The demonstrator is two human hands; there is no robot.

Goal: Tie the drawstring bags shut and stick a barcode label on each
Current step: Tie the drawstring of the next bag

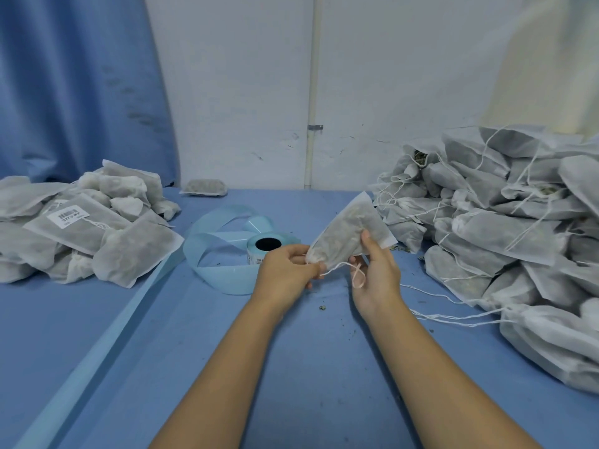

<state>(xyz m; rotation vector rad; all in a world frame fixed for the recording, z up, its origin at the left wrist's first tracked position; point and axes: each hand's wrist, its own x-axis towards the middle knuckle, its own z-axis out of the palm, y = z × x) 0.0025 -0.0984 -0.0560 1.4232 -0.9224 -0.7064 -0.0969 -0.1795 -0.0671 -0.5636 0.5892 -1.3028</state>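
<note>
The left hand (288, 268) pinches the gathered neck of a white, semi-transparent non-woven drawstring bag (350, 228) stuffed with dried herb. The right hand (377, 273) grips the bag's belly from beneath, thumb pressed on its face, with a loop of the thin white cord (358, 278) lying across its fingers. Held clear of the blue table (308, 351), the bag's long axis runs from the neck at 7 o'clock up to its far corner at 1 o'clock. So the left hand is nearer the knot, I judge, with the pale-blue roll of barcode labels (254, 252) just beyond it at 11 o'clock.
</note>
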